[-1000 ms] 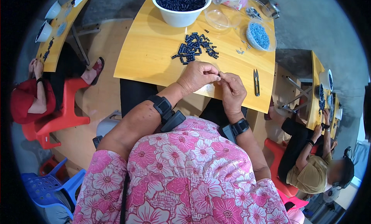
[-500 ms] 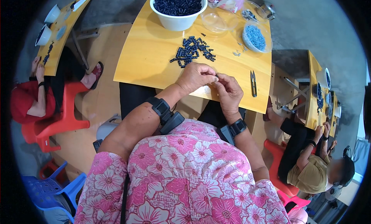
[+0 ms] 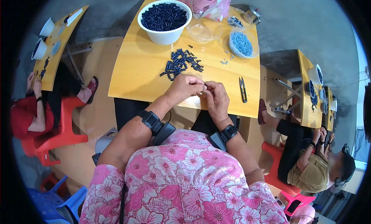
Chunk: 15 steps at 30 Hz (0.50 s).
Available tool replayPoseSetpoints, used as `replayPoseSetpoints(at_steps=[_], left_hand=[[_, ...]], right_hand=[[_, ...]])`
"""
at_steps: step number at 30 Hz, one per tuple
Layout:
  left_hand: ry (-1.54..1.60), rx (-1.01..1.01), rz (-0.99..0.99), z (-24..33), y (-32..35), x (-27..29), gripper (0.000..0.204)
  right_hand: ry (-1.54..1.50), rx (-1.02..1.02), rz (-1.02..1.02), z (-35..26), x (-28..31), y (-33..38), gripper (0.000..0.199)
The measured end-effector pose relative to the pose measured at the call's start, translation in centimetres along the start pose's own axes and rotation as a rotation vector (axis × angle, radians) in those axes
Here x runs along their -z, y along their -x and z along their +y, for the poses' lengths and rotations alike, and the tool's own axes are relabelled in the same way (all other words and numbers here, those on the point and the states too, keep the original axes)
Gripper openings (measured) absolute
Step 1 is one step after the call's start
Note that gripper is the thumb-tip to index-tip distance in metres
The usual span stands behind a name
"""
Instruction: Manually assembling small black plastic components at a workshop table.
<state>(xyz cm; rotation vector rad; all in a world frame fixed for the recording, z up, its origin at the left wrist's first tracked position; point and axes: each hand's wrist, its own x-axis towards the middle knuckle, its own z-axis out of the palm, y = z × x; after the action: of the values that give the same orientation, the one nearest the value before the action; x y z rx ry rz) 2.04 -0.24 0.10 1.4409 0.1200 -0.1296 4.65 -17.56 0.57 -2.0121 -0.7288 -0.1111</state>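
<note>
My left hand [image 3: 186, 87] and my right hand [image 3: 217, 102] meet above the near edge of the yellow table [image 3: 135, 85]. The fingertips of both are pinched together. Whatever lies between them is too small and covered to make out. Just beyond my left hand is a loose pile of short black tubular pieces [image 3: 179, 63]. More of these fill a white bowl [image 3: 164, 37] farther back. To the right of my right hand lie dark thread snips [image 3: 243, 90], with their blades pointing away from me. A clear tub holds small light-blue pieces [image 3: 242, 44], a few of which are scattered beside it.
Behind the pile sits a clear round plastic container [image 3: 204, 34]. A pink bag [image 3: 212, 7] and a metal pot [image 3: 253, 15] stand at the back. People sit at other tables: one in a red shirt [image 3: 29, 117] at left, one in a tan shirt [image 3: 309, 173] at right.
The whole view has shifted, so the table sits lower and farther left. My hands stay pinched together over the table edge, with the fingers slightly rearranged. The pile looks the same.
</note>
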Motion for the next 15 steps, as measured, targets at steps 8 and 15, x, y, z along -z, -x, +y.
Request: replayPoseSetpoints(at_steps=[8, 15], left_hand=[[-0.200, -0.035, 0.055, 0.8, 0.3, -0.3, 0.019], [-0.249, -0.211, 0.153, 0.3, 0.7, -0.5, 0.013]], right_hand=[[0.131, 0.196, -0.065, 0.5, 0.5, -0.8, 0.027], [0.010, 0.069, -0.118, 0.0, 1.8, -2.1, 0.019]])
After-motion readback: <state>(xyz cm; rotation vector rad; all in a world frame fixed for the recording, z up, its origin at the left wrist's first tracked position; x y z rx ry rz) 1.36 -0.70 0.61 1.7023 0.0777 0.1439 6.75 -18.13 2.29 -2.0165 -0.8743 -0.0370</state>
